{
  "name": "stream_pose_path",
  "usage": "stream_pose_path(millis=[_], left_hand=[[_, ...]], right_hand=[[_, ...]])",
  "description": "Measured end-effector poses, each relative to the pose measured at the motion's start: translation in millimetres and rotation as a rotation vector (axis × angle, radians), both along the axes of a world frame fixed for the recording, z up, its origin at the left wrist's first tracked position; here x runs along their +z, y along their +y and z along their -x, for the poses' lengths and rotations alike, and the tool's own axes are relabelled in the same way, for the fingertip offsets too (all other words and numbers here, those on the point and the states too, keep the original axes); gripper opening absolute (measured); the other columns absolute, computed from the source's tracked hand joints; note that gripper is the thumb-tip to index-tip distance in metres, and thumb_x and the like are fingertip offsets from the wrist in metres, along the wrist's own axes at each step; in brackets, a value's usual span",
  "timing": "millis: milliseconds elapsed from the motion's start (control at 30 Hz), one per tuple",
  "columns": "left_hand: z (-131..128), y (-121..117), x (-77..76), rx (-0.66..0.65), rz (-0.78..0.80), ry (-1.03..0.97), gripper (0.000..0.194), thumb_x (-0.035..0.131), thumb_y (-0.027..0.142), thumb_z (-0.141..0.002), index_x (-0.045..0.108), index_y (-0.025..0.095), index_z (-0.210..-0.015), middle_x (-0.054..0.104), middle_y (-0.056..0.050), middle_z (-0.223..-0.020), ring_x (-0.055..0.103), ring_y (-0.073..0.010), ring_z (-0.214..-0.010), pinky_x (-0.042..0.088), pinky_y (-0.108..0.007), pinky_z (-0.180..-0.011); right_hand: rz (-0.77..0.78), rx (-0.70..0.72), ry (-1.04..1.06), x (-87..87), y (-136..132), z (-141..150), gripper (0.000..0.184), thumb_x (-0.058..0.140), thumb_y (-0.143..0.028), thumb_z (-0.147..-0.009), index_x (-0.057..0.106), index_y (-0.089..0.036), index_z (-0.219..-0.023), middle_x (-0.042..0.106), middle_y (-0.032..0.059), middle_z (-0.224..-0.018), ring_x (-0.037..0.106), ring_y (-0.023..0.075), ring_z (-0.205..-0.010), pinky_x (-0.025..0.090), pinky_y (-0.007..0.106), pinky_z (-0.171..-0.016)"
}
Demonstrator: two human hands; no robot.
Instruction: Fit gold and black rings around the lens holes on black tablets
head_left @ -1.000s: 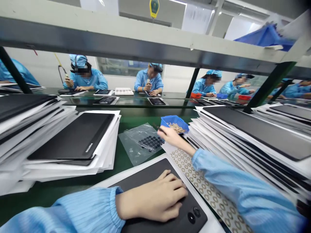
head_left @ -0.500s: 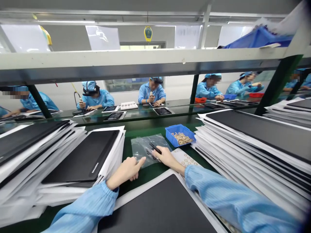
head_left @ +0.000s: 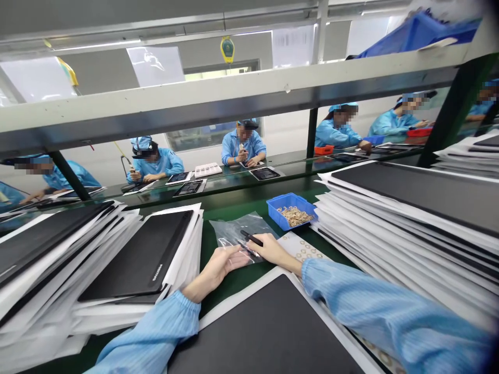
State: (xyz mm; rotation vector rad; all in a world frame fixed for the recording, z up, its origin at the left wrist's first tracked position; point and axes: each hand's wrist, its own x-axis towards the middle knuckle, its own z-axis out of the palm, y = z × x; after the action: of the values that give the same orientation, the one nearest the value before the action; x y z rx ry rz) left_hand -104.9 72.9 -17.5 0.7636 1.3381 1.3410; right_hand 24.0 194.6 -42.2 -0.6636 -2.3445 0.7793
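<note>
My right hand [head_left: 268, 248] grips a slim black pen-like tool [head_left: 251, 238] over a clear plastic bag [head_left: 228, 231]. Small dark pieces seem to lie in or on the bag, too blurred to name. My left hand [head_left: 220, 267] is open at the bag's near edge, its fingers stretched toward the right hand; whether it touches the bag I cannot tell. Nearest to me a dark flat tablet-like panel [head_left: 268, 332] rests on white sheeting. Just beyond my right hand sits a blue bin [head_left: 281, 215] of small tan rings [head_left: 295, 215].
Stacks of dark panels between white sheets stand left [head_left: 136, 259] and right [head_left: 413, 228]. A sheet with ring-shaped stickers [head_left: 302, 248] lies by my right wrist. A shelf beam [head_left: 234, 93] crosses above. Several co-workers in blue sit across the bench.
My left hand has moved right and turned, its fingers now extended close to my right hand. The right hand still holds the black tool over the bag. The view has tilted.
</note>
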Motion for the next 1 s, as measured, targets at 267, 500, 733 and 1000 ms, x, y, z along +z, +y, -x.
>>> stream_pose_path(millis=[267,500,733,1000], left_hand=[[-1.4,4.7,-7.6,0.029,0.018,-0.018,0.023,0.057,0.027,-0.09,0.058,0.01,-0.106,0.061,-0.008,-0.103,0.062,-0.0172,-0.087,0.053,-0.034,-0.075],[-5.4,9.0,-10.5,0.023,-0.041,0.012,0.022,0.057,0.027,-0.09,0.058,0.011,-0.105,0.06,-0.008,-0.104,0.061,-0.0179,-0.089,0.053,-0.035,-0.076],[-7.2,14.9,-17.4,0.036,-0.054,0.055,0.023,0.056,0.028,-0.09,0.057,0.012,-0.107,0.06,-0.007,-0.104,0.061,-0.0173,-0.087,0.053,-0.035,-0.075],[-8.7,14.7,-23.6,0.064,-0.09,0.106,0.022,0.056,0.028,-0.091,0.058,0.012,-0.106,0.061,-0.007,-0.102,0.062,-0.0169,-0.086,0.053,-0.035,-0.074]], right_hand=[[-0.133,-0.243,0.026,-7.0,7.4,1.4,0.025,0.054,-0.03,-0.09,0.058,-0.014,-0.109,0.06,0.0075,-0.109,0.06,0.0187,-0.094,0.051,0.039,-0.08],[-0.217,0.051,0.048,1.7,-3.7,0.6,0.015,0.057,-0.024,-0.088,0.062,-0.012,-0.08,0.064,0.0005,-0.078,0.061,0.0134,-0.076,0.05,0.032,-0.073],[-0.195,0.063,0.09,4.0,-4.7,-0.5,0.016,0.059,-0.018,-0.084,0.067,-0.013,-0.071,0.066,0.0015,-0.068,0.06,0.0132,-0.065,0.041,0.023,-0.059],[-0.174,0.053,0.03,1.9,-7.1,-0.3,0.025,0.058,-0.029,-0.087,0.06,-0.013,-0.068,0.059,-0.0026,-0.064,0.057,0.011,-0.062,0.046,0.027,-0.063]])
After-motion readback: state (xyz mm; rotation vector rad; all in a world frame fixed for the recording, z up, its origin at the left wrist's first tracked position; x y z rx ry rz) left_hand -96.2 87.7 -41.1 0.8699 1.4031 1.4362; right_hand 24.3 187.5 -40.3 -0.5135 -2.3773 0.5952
